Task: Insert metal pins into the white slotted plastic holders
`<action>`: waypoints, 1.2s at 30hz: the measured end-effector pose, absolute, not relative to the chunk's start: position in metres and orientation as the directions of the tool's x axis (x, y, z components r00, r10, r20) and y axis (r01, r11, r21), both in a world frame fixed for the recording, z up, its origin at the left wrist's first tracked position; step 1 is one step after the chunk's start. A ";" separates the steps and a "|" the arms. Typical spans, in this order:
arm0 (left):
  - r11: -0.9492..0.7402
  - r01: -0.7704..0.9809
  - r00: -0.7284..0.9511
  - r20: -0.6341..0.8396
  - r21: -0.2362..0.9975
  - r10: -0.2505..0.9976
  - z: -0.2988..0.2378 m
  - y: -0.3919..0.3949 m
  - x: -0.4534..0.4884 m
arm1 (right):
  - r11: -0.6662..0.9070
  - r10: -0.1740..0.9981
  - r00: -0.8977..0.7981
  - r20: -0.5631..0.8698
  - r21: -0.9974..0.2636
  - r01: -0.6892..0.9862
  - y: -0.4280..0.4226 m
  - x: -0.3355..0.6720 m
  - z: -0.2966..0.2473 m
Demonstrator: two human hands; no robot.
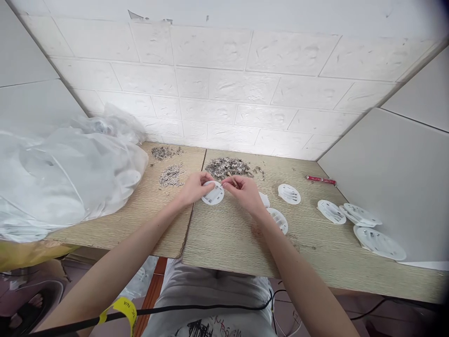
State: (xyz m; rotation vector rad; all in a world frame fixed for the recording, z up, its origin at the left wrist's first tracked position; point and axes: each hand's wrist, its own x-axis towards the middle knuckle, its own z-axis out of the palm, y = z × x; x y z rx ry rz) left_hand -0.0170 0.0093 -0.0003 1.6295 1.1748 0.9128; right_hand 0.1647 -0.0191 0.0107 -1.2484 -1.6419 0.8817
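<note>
A round white plastic disc (214, 197) with slots and small dark marks lies at the middle of the table. My left hand (197, 187) grips it by its left edge, thumb on top. At the disc's upper right edge my right hand (243, 191) is closed in a pinch; what its fingertips hold is too small to name. Just beyond both hands spreads a heap of small metal pieces (228, 167). Beside and partly under my right forearm are more white discs (279, 219), and another white disc (289, 194) lies farther right.
Two smaller piles of metal bits (171, 175) sit left of the table seam. A big translucent plastic bag (66, 182) covers the left side. Several white discs (380, 242) lie at the right, near a red tool (321, 179). A white brick-patterned wall (224, 89) stands behind.
</note>
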 end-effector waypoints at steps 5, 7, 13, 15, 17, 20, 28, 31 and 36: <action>0.067 0.014 0.309 -0.068 0.998 0.949 0.004 0.007 -0.015 | 0.270 0.963 -0.110 0.246 -0.870 0.412 -0.018 0.165 0.011; 0.164 -0.115 0.383 -0.109 0.980 0.917 0.008 0.007 -0.016 | 0.289 0.956 -0.100 0.274 -0.846 0.449 -0.017 0.165 0.010; 0.278 -0.278 0.513 -0.102 0.920 0.852 0.012 0.007 -0.018 | 0.272 0.956 -0.036 0.291 -0.833 0.483 -0.015 0.166 0.009; 0.274 -0.293 0.510 -0.093 0.916 0.855 0.011 0.007 -0.017 | 0.250 0.962 -0.022 0.273 -0.844 0.474 -0.015 0.167 0.009; 0.259 -0.295 0.488 -0.088 0.920 0.869 0.010 0.008 -0.017 | 0.229 0.968 -0.018 0.250 -0.855 0.466 -0.014 0.168 0.010; 0.219 -0.282 0.466 -0.066 0.934 0.882 0.008 0.009 -0.016 | 0.198 0.976 -0.005 0.219 -0.874 0.445 -0.014 0.170 0.009; 0.128 -0.187 0.490 -0.021 0.974 0.871 0.002 0.009 -0.016 | 0.137 0.990 -0.016 0.140 -0.932 0.335 -0.011 0.171 0.006; 0.109 -0.156 0.510 -0.015 0.982 0.860 0.002 0.008 -0.015 | 0.146 0.989 -0.025 0.149 -0.905 0.399 -0.012 0.170 0.007; 0.103 -0.140 0.507 -0.018 0.985 0.862 0.001 0.005 -0.013 | 0.170 0.980 0.005 0.198 -0.850 0.499 -0.015 0.167 0.009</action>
